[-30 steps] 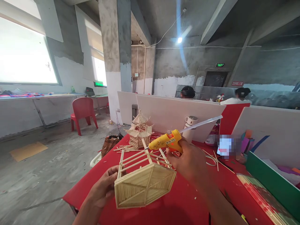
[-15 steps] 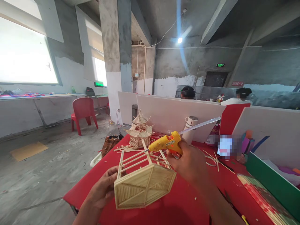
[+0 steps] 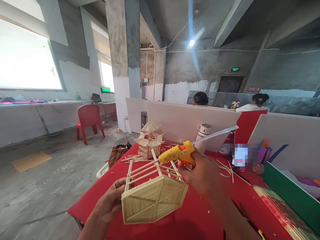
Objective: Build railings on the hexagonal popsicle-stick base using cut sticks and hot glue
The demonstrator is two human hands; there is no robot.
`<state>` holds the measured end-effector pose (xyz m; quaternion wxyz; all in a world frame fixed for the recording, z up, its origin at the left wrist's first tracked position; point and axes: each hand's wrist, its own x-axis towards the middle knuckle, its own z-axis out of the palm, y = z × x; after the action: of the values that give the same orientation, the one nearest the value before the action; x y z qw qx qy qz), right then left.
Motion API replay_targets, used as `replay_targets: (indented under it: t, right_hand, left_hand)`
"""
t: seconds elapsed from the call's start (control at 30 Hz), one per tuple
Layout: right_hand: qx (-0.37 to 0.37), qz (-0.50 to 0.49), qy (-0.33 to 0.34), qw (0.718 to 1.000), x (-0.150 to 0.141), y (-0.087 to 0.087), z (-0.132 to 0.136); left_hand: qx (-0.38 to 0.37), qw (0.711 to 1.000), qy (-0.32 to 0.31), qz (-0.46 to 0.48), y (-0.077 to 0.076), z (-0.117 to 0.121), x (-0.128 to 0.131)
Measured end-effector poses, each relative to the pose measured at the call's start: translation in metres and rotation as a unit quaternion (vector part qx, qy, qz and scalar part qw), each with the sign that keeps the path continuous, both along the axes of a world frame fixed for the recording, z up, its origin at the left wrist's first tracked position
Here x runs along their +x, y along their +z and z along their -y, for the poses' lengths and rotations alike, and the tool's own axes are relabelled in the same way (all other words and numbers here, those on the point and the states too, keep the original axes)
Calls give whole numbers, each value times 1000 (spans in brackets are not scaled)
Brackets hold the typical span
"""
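Observation:
My left hand (image 3: 112,196) is closed around the left side of a small wooden-stick frame (image 3: 155,200), tilted so that its six-sided slatted base faces me. Thin posts and rails rise from the base's far side. In my right hand (image 3: 202,173) is a yellow hot glue gun (image 3: 176,152), gripped by its handle. A long clear glue stick (image 3: 216,134) pokes out of its back end. The nozzle points left and is at a post and rail of the frame; whether it touches them I cannot tell.
Behind the frame stands a stick pagoda model (image 3: 149,140) with loose sticks (image 3: 136,158) beside it. A white flask (image 3: 203,135) is near the partition (image 3: 180,116). On the right of the red table (image 3: 195,216) lie bundled sticks (image 3: 282,213) and a green box (image 3: 290,186). Two people sit beyond.
Almost everything holds still. The glue stick's rear end dipped slightly and rose again, while the stick frame shifted only a little in my left hand.

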<state>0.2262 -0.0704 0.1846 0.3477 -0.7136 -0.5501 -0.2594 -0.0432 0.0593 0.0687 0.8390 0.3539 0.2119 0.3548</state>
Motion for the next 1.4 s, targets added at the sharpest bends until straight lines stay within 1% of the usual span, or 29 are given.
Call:
replay_targets:
  t: [0.13, 0.23, 0.5, 0.67, 0.83, 1.0, 1.23, 1.4]
  right_hand:
    - [10, 20, 3, 1000, 0, -2, 0]
    - [11, 27, 10, 1000, 2, -4, -1]
    - [-4, -6, 6, 1000, 3, -3, -1]
    - [-4, -13, 4, 1000, 2, -1, 0]
    - [19, 11, 4, 1000, 3, -2, 1]
    - [21, 18, 19, 999, 2, -5, -1]
    - [40, 32, 12, 999, 2, -7, -2]
    - [30, 25, 5, 999, 2, -6, -1]
  left_hand:
    - [2, 1000, 4, -3, -3, -2, -1]
    - [4, 1000, 4, -5, -3, -2, -1]
    - [7, 1000, 5, -6, 3, 1, 0]
    - [11, 1000, 7, -14, 0, -1, -1]
    - [7, 1000, 4, -14, -2, -2, -2]
    - [4, 1000, 13, -11, 1, 0, -2]
    - [-7, 1000, 15, -9, 4, 4, 0]
    - [-15, 1000, 11, -15, 10, 9, 3]
